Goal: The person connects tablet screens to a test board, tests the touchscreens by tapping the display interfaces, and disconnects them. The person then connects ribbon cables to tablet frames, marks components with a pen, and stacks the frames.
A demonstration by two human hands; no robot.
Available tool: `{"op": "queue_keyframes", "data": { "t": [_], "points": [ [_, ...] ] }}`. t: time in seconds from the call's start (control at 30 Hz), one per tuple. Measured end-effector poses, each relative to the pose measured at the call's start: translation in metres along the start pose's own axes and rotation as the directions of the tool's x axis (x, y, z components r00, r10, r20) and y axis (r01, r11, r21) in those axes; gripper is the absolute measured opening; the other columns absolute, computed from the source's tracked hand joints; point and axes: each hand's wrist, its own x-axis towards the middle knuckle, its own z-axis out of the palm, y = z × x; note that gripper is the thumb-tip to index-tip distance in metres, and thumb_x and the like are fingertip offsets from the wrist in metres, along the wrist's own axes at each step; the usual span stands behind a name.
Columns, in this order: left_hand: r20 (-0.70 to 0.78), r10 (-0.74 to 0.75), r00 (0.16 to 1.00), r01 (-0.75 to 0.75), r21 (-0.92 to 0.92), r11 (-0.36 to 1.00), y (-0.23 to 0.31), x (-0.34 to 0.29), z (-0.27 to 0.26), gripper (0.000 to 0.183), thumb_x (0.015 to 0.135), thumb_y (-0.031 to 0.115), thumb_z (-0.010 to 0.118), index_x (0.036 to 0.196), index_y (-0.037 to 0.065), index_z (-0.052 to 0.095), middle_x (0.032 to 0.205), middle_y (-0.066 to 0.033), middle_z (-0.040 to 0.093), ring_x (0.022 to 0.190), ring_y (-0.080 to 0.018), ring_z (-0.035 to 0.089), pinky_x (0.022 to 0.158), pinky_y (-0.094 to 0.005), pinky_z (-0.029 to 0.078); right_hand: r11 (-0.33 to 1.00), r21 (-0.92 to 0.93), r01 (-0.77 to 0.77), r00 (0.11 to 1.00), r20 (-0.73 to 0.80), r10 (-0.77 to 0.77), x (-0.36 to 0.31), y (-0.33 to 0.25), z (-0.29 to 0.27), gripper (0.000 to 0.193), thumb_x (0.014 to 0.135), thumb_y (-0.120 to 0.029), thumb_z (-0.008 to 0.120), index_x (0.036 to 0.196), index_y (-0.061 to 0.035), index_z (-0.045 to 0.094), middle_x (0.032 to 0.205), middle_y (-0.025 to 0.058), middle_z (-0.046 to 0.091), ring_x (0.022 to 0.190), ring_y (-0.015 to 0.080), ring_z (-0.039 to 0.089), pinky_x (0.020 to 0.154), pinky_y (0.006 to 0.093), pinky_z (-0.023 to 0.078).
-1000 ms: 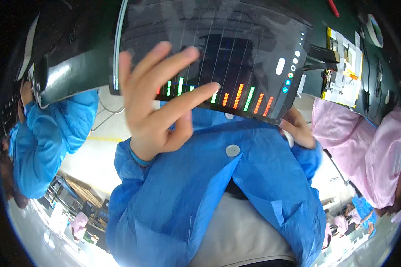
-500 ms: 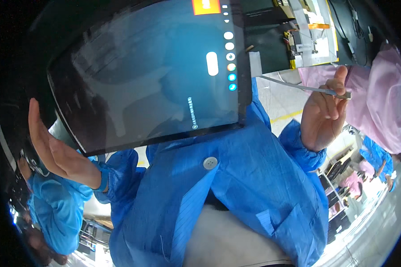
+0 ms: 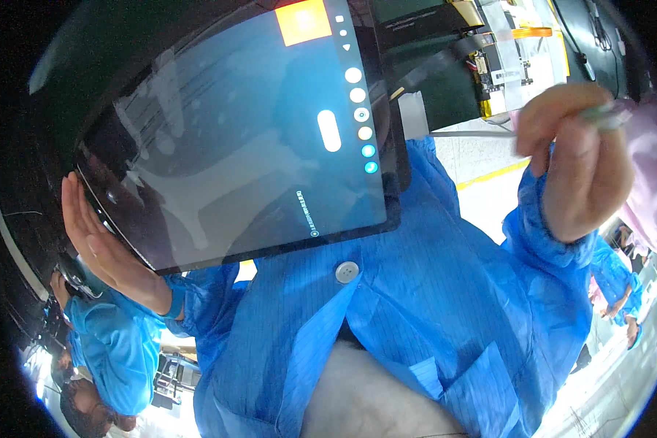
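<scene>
A large tablet-like display with a lit screen fills the left and middle, turned sideways with its icons along the right side. My left hand lies against its left edge, fingers stretched out together and flat. Off to the right, my right hand is closed in a pinch round a cable plug, smeared by motion. The thin grey cable runs from beside the display's right edge toward that hand. A pale tab shows by the same edge.
At the upper right, an open circuit board assembly with orange and yellow tape lies on the dark table. Black cables lie beyond it. A co-worker in blue is at lower left; pink clothing shows at right.
My right hand has moved right and nearer with the cable plug, pulling the cable straighter. My left hand has come against the display's edge. The display sits slightly lower and farther left in view.
</scene>
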Motion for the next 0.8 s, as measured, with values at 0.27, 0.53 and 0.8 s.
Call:
{"op": "queue_keyframes", "data": {
  "t": [0.27, 0.53, 0.8],
  "points": [
    [-0.01, -0.079, 0.997, 0.078, -0.037, 0.996, 0.002, -0.003, 0.001, 0.074, 0.09, 0.052, 0.035, 0.138, -0.004, 0.035, 0.141, -0.0236, 0.037, 0.134, -0.0324, 0.033, 0.112, -0.0411, 0.024, 0.98, -0.103, 0.167, 0.986, 0.021, -0.166, 0.011, -0.009, -0.003, 0.019, 0.086, -0.014, 0.057, 0.093, 0.0028, 0.063, 0.071, 0.0094, 0.056, 0.057, 0.0167, 0.052, 0.049, 0.0268, 0.037],
    [0.029, -0.11, 0.993, 0.112, -0.051, 0.992, 0.006, -0.002, 0.006, 0.082, 0.088, 0.06, 0.035, 0.142, -0.002, 0.029, 0.145, -0.0192, 0.032, 0.137, -0.0303, 0.03, 0.113, -0.04, 0.023, 0.813, -0.496, 0.303, 0.934, 0.323, -0.152, 0.01, -0.005, 0.024, 0.023, 0.069, -0.005, 0.073, 0.089, -0.0001, 0.063, 0.072, 0.0099, 0.057, 0.059, 0.0265, 0.058, 0.053, 0.0339, 0.045],
    [0.068, -0.259, 0.963, 0.267, -0.157, 0.951, 0.005, -0.003, 0.002, 0.085, 0.084, 0.065, 0.04, 0.143, 0.004, 0.03, 0.147, -0.0165, 0.031, 0.137, -0.0293, 0.028, 0.113, -0.0387, 0.024, 0.709, -0.574, 0.409, 0.895, 0.402, -0.19, 0.019, -0.01, 0.023, 0.027, 0.065, -0.003, 0.074, 0.088, 0.0006, 0.063, 0.07, 0.009, 0.057, 0.059, 0.0229, 0.058, 0.053, 0.0321, 0.046]
  ]
}}
